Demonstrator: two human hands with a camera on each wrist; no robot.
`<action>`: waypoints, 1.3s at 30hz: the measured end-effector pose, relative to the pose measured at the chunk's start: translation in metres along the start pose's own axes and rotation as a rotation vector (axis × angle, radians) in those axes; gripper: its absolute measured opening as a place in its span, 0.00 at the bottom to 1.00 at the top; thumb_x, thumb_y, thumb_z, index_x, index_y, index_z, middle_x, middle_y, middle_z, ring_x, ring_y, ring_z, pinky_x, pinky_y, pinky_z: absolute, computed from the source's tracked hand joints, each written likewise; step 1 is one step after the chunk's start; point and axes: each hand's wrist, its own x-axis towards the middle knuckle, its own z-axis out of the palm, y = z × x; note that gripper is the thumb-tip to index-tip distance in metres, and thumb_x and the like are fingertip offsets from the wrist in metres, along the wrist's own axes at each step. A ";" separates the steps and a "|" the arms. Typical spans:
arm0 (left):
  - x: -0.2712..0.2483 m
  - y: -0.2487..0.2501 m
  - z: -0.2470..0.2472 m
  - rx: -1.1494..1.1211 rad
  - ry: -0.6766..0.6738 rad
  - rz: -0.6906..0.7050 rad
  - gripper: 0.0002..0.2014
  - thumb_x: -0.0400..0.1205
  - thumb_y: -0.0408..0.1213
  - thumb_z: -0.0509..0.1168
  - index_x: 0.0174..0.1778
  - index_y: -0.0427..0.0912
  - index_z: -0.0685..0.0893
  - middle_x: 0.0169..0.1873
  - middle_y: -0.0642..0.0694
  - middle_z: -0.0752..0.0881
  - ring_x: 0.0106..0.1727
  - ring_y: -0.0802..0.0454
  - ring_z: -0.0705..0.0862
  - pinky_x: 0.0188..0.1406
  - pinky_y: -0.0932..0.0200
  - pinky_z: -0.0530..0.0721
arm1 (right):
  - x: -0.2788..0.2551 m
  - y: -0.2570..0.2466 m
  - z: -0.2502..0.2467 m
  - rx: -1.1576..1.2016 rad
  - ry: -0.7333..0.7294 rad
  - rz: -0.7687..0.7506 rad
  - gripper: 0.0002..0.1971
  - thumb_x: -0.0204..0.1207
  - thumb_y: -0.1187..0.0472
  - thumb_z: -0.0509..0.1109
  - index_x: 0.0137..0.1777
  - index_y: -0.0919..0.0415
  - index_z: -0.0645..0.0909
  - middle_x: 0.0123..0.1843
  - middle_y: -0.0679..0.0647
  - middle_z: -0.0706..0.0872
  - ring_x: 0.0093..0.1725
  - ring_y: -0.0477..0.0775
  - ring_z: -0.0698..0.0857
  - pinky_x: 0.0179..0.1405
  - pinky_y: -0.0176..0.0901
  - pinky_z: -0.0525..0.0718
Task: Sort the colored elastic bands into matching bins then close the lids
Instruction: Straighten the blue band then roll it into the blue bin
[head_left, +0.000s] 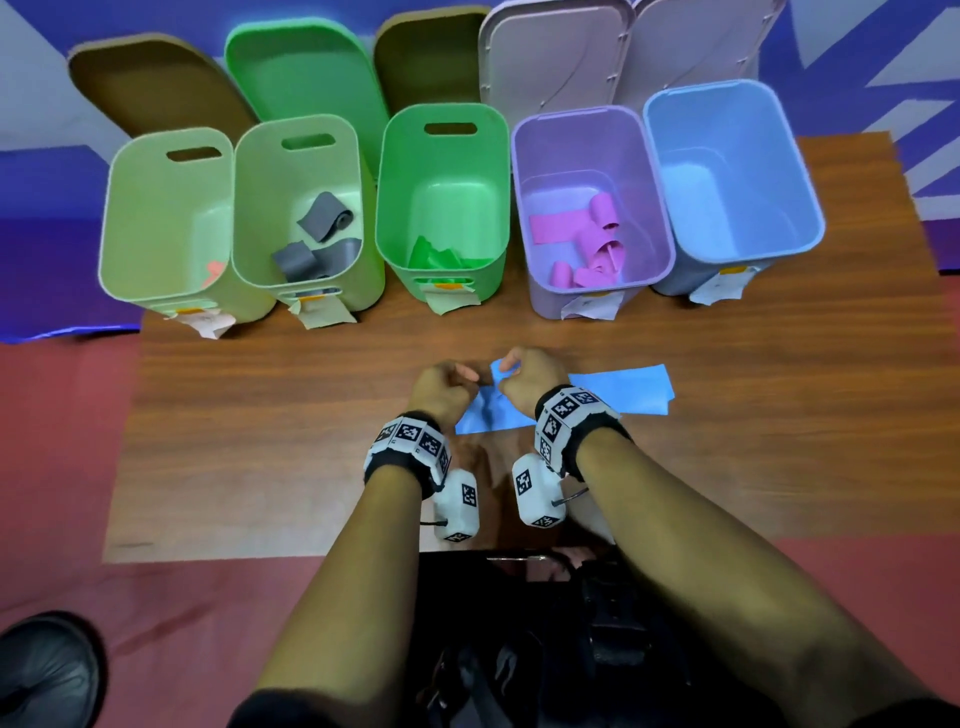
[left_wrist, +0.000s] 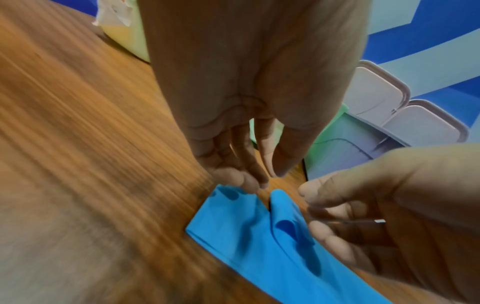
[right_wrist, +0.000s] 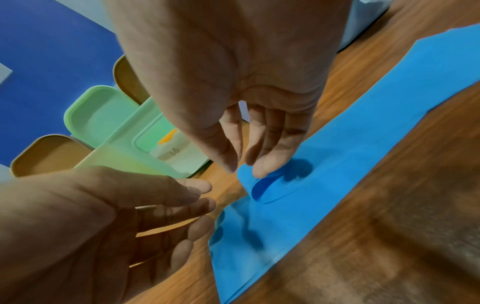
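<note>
Flat blue elastic bands (head_left: 623, 389) lie overlapping on the wooden table (head_left: 260, 441), in front of the bins. My right hand (head_left: 506, 371) pinches a raised corner of a blue band (right_wrist: 337, 144) between thumb and fingers (right_wrist: 262, 170). My left hand (head_left: 467, 374) is just to its left, fingers fairly straight, with its fingertips (left_wrist: 244, 183) touching the band's (left_wrist: 246, 236) end. The blue bin (head_left: 691, 124) stands open at the far right of the row and holds nothing I can see.
The other open bins, left to right, are a pale green bin (head_left: 156, 208) with a salmon band, a pale green one (head_left: 291, 171) with grey bands, a green bin (head_left: 441, 171) with green bands and a purple bin (head_left: 571, 150) with pink bands. Lids (head_left: 306, 73) lean behind them.
</note>
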 end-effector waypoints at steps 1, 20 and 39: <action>0.001 -0.002 0.000 -0.004 -0.015 -0.001 0.09 0.82 0.25 0.60 0.49 0.39 0.85 0.43 0.45 0.86 0.46 0.46 0.83 0.44 0.60 0.80 | 0.001 0.002 0.002 -0.012 0.022 0.020 0.10 0.77 0.67 0.68 0.54 0.55 0.83 0.55 0.54 0.86 0.55 0.60 0.86 0.50 0.42 0.83; 0.038 -0.003 0.037 0.056 -0.098 0.083 0.10 0.84 0.32 0.64 0.59 0.43 0.85 0.57 0.42 0.88 0.59 0.43 0.84 0.63 0.53 0.81 | 0.007 0.032 0.008 0.157 0.094 0.072 0.18 0.79 0.68 0.68 0.68 0.58 0.78 0.56 0.55 0.86 0.60 0.55 0.85 0.59 0.41 0.81; 0.000 0.107 0.033 -0.032 -0.020 0.287 0.08 0.79 0.46 0.68 0.37 0.49 0.78 0.35 0.41 0.85 0.39 0.42 0.84 0.54 0.38 0.85 | -0.021 -0.003 -0.090 0.170 0.283 -0.174 0.05 0.79 0.67 0.67 0.46 0.63 0.84 0.43 0.55 0.87 0.44 0.51 0.81 0.45 0.39 0.75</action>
